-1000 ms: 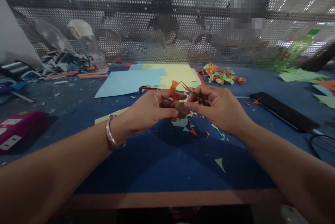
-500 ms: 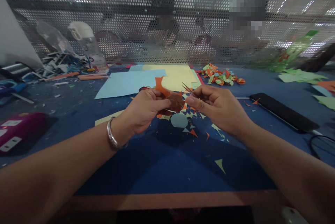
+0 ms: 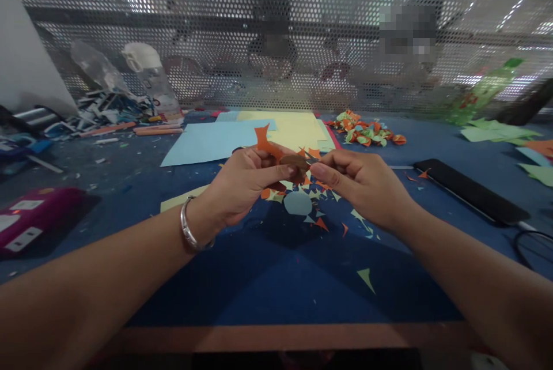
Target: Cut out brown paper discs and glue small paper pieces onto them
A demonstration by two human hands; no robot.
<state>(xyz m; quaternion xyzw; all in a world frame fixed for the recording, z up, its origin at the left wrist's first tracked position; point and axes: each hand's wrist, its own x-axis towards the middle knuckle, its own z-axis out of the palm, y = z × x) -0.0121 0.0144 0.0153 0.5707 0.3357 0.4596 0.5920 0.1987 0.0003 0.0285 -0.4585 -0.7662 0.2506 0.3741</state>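
My left hand [image 3: 246,180], with a silver bangle at its wrist, pinches an orange piece of paper [image 3: 264,138] whose upper end sticks up in a curved strip. A brownish, shaded part of the paper shows at the fingertips. My right hand [image 3: 363,182] is closed on small scissors [image 3: 311,157], their blades at the paper's right edge. Below the hands lies a pale blue paper disc [image 3: 298,203] among orange and green scraps [image 3: 320,223].
Blue sheets [image 3: 203,142] and yellow sheets [image 3: 294,128] lie behind the hands. A pile of curled paper pieces [image 3: 367,131] is beyond, a black phone [image 3: 470,191] right, a magenta power strip [image 3: 38,214] left, bottles by the perforated screen [image 3: 276,87].
The scissors have moved slightly left and down, and their blades now meet the paper instead of pointing up beside it. The whole view has shifted a little.
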